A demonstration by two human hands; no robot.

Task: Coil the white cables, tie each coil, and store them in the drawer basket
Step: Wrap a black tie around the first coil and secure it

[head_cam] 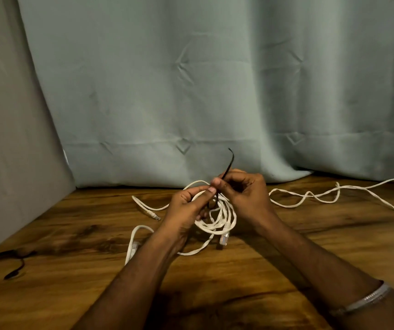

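Note:
A white cable coil (224, 217) hangs between both hands above the wooden table, its clear plug (223, 239) dangling at the bottom. My left hand (186, 208) grips the coil's left side. My right hand (241, 191) pinches a thin black tie (229, 163) that loops around the coil's top, one end sticking up. A second white cable (334, 194) lies loose and uncoiled across the table to the right. Another white cable (143, 206) with a plug trails on the left. The drawer basket is not in view.
A pale green curtain (215, 79) hangs behind the wooden table (215, 282). A grey panel (12, 139) stands at the left. A black cord (15, 270) lies near the table's left edge. A white strand (131, 246) curves beside my left forearm.

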